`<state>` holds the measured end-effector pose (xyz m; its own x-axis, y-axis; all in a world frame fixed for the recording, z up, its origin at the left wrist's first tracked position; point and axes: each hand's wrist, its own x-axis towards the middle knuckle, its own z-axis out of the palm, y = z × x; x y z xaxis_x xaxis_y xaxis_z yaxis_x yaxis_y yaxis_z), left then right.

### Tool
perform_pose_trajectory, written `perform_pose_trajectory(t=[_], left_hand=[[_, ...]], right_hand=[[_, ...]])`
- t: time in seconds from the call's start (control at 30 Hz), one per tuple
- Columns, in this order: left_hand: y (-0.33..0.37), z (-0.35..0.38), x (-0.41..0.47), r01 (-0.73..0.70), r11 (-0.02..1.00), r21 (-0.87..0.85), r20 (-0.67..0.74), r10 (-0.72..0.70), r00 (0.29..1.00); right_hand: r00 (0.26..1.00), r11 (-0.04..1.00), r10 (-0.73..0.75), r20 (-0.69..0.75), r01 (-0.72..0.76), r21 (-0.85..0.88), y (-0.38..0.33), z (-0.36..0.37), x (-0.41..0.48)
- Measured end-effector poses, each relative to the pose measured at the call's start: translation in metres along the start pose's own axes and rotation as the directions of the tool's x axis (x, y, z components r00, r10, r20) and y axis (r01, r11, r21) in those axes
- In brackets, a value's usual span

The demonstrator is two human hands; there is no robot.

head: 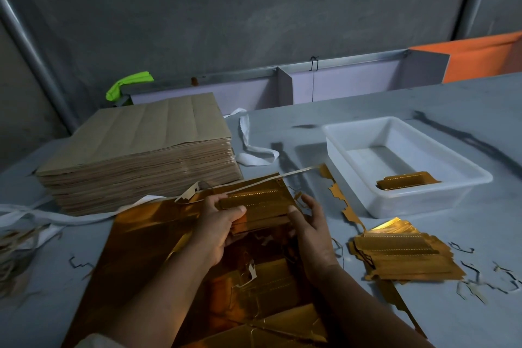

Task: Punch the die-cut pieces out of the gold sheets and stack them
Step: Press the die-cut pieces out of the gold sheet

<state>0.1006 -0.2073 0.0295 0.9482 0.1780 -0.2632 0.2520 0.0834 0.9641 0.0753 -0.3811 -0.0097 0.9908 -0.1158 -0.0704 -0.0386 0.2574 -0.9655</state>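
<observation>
grey tabletop is lying open far right. left hand and right hand are pinching a bundle of gold die-cut pieces above the shiny gold sheet; brown paper stack crowding left, white plastic tray sitting right.

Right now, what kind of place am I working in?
Likely a print-finishing workshop: a tall stack of brown sheets, gold die-cut pieces piled on the worktable, more in a white tub.
</observation>
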Motion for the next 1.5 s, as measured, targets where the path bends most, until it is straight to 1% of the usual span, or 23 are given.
perform_pose_trajectory(t=[0.07, 0.13, 0.3, 0.47, 0.73, 1.03, 1.17, 1.23, 1.37, 1.43, 1.5], left_hand=[[0.002, 0.000, 0.002, -0.022, 0.999, -0.045, -0.047, 0.020, 0.999], [0.003, 0.000, 0.004, -0.043, 0.998, -0.056, -0.067, 0.039, 0.997], [0.003, 0.000, 0.001, -0.073, 0.997, -0.030, -0.008, 0.072, 0.997], [0.002, 0.001, -0.002, -0.016, 0.998, -0.060, 0.033, 0.018, 0.999], [0.001, 0.001, -0.007, 0.027, 0.997, -0.068, 0.056, -0.023, 0.998], [0.004, -0.005, -0.008, 0.108, 0.994, 0.013, 0.143, -0.109, 0.984], [0.003, -0.005, -0.008, 0.087, 0.996, -0.011, 0.163, -0.084, 0.983], [0.003, -0.004, -0.009, 0.054, 0.998, -0.034, 0.175, -0.048, 0.983], [0.003, -0.002, -0.006, -0.040, 0.996, -0.076, 0.127, 0.050, 0.991], [0.005, 0.000, -0.006, -0.079, 0.993, -0.082, 0.102, 0.087, 0.991], [0.006, 0.002, -0.007, -0.110, 0.993, -0.053, 0.082, 0.114, 0.990]], right_hand=[[1.000, 1.000, -0.007, -0.015, 0.007, 0.030, -0.001, 0.001, -0.001], [1.000, 0.999, 0.005, -0.022, -0.005, 0.037, -0.001, 0.001, -0.001], [1.000, 0.999, 0.003, -0.001, -0.003, -0.034, 0.000, 0.001, 0.000], [1.000, 0.998, -0.010, -0.013, 0.010, -0.055, 0.000, 0.002, 0.000], [1.000, 0.999, -0.011, -0.014, 0.011, -0.047, 0.002, 0.001, 0.001], [1.000, 0.999, -0.020, -0.013, 0.019, -0.040, 0.001, 0.002, -0.001], [1.000, 0.999, -0.023, -0.017, 0.022, -0.035, -0.002, 0.002, -0.002], [1.000, 1.000, -0.012, -0.024, 0.012, -0.028, -0.003, 0.002, -0.003], [1.000, 0.999, 0.014, -0.022, -0.015, -0.032, -0.003, 0.002, -0.005], [1.000, 0.998, 0.023, 0.012, -0.022, -0.063, -0.003, 0.002, -0.005], [0.998, 0.993, 0.008, 0.062, 0.000, -0.120, -0.002, 0.002, -0.006]])
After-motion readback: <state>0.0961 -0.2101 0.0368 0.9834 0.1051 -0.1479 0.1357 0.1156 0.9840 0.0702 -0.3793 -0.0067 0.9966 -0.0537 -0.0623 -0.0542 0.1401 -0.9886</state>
